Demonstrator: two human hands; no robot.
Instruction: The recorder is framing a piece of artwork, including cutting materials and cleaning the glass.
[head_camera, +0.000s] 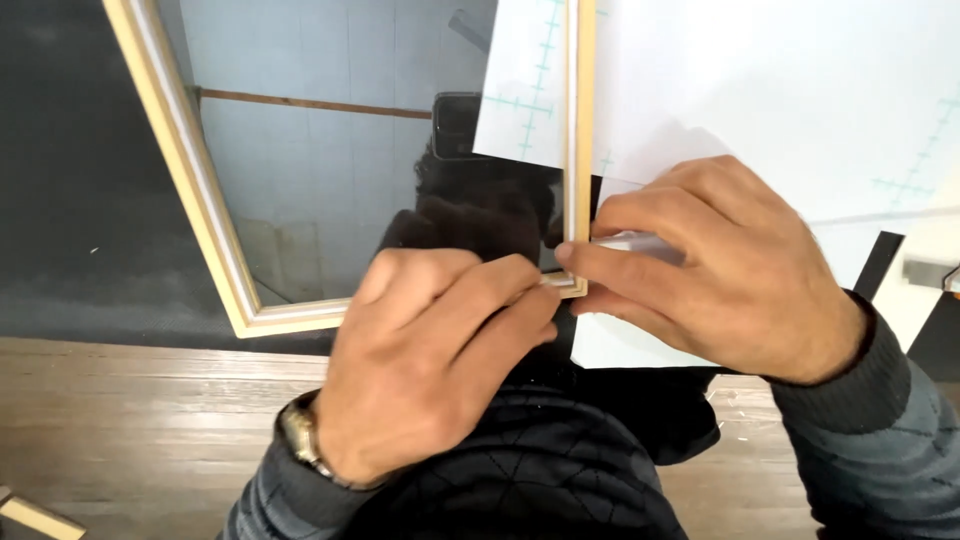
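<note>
Wood runs along the far left as a pale frame (190, 180), its long side slanting down to a lower rail that crosses toward the middle; inside it lies a glass pane (320, 190) that mirrors a tiled wall and the dark outline of the person bent over it. Below the frame sits a brown wooden bench top (130, 430), with a short offcut of the same pale moulding (35, 515) at the bottom left corner. Moving right, the left hand (430, 360), a wristwatch (300, 440) at its cuff, has its fingers curled and pressed together on the lower rail right at the frame's bottom right corner, probably to keep the joint from shifting. Just beside it, touching that same corner from the other side, the right hand (715, 270) pinches the end of the upright rail between thumb and forefinger, as if squeezing the two rails tight. Under this hand and spreading to the right edge lie white sheets of paper (800, 100) marked with faint green crosses.
</note>
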